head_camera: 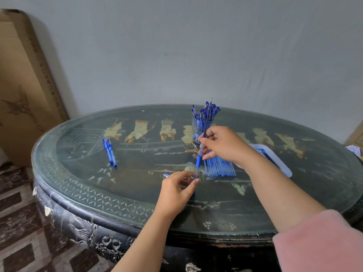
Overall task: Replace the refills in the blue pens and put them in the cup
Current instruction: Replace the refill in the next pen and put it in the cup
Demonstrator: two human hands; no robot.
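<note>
Grey wall behind. Dark oval table (117, 193) with glass top serves as bench. Cup (197, 127) stands at far side, packed with blue pens, clear of work zone. Loose refills (220, 167) lie fanned just under right hand (224, 144), probably for short reach. Waiting pens (109, 152) lie at left, well apart.

Right hand: thumb and fingers curled, pinching blue grip section (198, 160), refill tip pointing up. Left hand (178, 188): thumb and fingertips pinch clear barrel (196, 172), remaining fingers loosely bent. Parts held in line, likely for seating refill.
</note>
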